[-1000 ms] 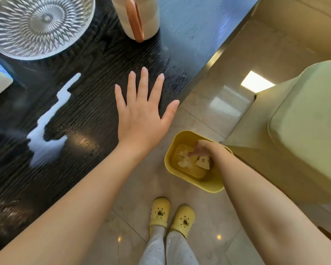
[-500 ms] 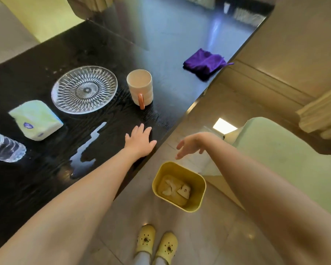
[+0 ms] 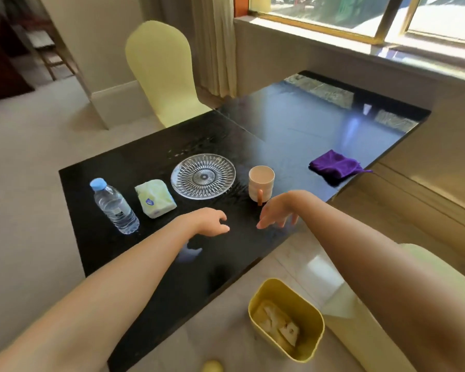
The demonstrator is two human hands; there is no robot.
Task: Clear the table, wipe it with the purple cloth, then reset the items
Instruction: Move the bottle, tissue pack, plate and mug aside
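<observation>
Left grip [image 3: 211, 221] and right grip [image 3: 278, 210] hang slack and empty above the table's [image 3: 293, 124] near edge. Crumpled purple cloth [image 3: 336, 165] lies at its right edge, bare tabletop beyond.

**One head-worn view, angled down**

The tabletop [image 3: 306, 124] is viewed from above its near edge through a single wide-angle head camera, faced forward and down. The left hand [image 3: 212, 221] and right hand [image 3: 277, 210] are framed close; the window [image 3: 333, 12] is caught at the top.
</observation>
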